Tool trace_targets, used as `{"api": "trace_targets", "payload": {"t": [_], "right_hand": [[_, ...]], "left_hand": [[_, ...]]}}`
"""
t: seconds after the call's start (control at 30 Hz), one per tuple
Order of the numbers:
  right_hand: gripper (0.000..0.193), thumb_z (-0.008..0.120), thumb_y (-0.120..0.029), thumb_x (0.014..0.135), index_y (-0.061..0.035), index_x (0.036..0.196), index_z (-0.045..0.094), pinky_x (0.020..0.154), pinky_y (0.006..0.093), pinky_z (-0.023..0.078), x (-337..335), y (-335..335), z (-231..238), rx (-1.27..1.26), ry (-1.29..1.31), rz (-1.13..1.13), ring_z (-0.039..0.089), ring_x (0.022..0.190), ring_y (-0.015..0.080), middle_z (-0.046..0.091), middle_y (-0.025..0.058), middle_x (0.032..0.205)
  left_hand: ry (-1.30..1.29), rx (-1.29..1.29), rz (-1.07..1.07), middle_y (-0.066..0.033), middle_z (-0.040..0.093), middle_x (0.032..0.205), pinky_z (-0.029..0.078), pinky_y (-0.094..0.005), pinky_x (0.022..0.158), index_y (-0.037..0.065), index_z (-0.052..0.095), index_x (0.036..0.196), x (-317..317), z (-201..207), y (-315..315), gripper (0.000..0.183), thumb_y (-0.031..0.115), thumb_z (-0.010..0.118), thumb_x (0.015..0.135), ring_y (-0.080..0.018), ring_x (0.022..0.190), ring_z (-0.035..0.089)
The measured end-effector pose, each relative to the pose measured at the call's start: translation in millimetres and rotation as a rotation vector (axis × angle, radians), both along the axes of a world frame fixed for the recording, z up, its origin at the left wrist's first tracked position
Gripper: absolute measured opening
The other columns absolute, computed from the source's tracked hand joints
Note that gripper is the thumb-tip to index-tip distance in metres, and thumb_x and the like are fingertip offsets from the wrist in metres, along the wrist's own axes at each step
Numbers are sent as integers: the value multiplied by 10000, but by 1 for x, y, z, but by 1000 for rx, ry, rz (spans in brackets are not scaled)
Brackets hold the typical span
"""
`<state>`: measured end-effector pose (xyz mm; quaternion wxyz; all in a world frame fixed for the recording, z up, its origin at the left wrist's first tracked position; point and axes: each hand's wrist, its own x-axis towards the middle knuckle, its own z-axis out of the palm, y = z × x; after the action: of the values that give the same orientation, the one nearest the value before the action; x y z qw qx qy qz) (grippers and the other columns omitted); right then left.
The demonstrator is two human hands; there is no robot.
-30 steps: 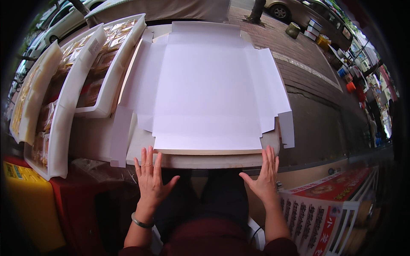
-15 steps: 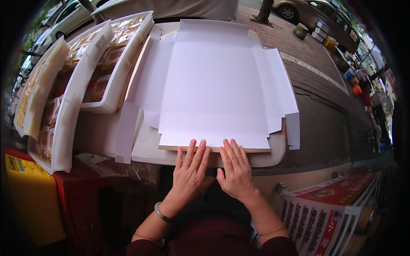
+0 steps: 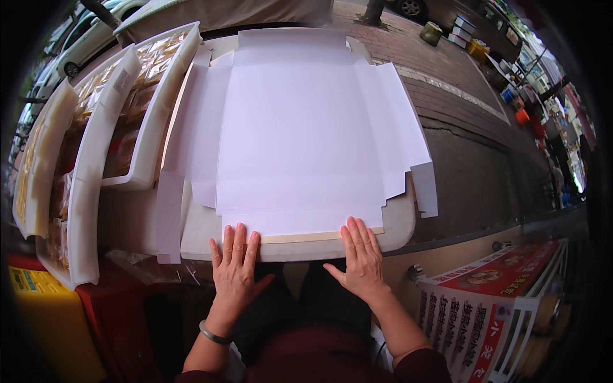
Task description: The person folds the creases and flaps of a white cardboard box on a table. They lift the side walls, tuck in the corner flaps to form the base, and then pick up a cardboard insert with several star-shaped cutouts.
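A large white cardboard box blank (image 3: pixel 297 127) lies unfolded on a pale table (image 3: pixel 201 236), with its side flaps partly raised. Near me its front edge shows a narrow cream strip. My left hand (image 3: pixel 234 271) rests its fingertips on the left part of that edge, fingers extended and the thumb held out to the side. At the right part of the same edge lies my right hand (image 3: pixel 359 262), fingers stretched flat over the card and thumb spread inward. Neither hand holds anything. A pale bangle (image 3: pixel 214 333) circles my left wrist.
White plastic trays (image 3: pixel 86 204) with wrapped food packets (image 3: pixel 134 96) stand along the left. A yellow box (image 3: pixel 54 319) and a red cabinet (image 3: pixel 118 325) sit below them. To the lower right is a printed sign board (image 3: pixel 472 306). Brick pavement (image 3: pixel 440 108) lies beyond the table.
My hands have moved apart along the front edge, the left one leftward and the right one slightly rightward. The whole view has shifted a little; the box blank stays flat.
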<state>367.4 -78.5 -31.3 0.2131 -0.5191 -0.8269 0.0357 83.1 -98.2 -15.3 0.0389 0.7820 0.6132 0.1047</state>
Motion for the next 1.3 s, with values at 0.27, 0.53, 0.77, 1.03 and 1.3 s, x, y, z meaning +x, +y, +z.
{"api": "trace_targets", "payload": {"t": [0.27,0.53,0.77,1.03,1.3], "right_hand": [[986,886,-292,674,82,1455,414,1202,494,281,-46,4,16,-93,-7,74,363,1454,399,384,260,1546],[966,919,-326,650,-16,1445,466,1150,663,242,2,-3,2,1,-18,-86,377,1463,342,423,181,1551],[1023,915,-350,650,-5,1475,417,1147,727,126,34,-11,1,-3,-139,-242,328,1485,347,399,155,1572],[1213,909,-467,646,48,1528,255,1152,729,84,26,-17,4,-100,-160,-343,173,1519,446,235,255,1616],[1080,872,-387,727,51,1525,291,1178,651,169,-11,-9,48,35,-42,-74,214,1513,441,259,267,1608]], "left_hand": [[-84,78,-214,-245,347,1580,162,-603,1211,17,391,1513,56,-10,14,1056,375,871,643,-412,1508,267],[-69,13,-65,-138,387,1590,118,-616,1215,104,414,1524,22,-1,5,1069,375,904,614,-321,1508,307],[-7,33,3,-158,377,1594,110,-687,1178,109,415,1524,3,-1,-1,1069,363,914,613,-320,1506,312],[10,33,136,-291,235,1611,116,-709,1158,294,474,1505,7,0,-5,1002,384,920,611,-494,1510,163],[-82,175,-48,-291,161,1635,105,-663,1194,191,351,1571,32,17,-6,1182,410,937,568,-497,1527,102]]}}
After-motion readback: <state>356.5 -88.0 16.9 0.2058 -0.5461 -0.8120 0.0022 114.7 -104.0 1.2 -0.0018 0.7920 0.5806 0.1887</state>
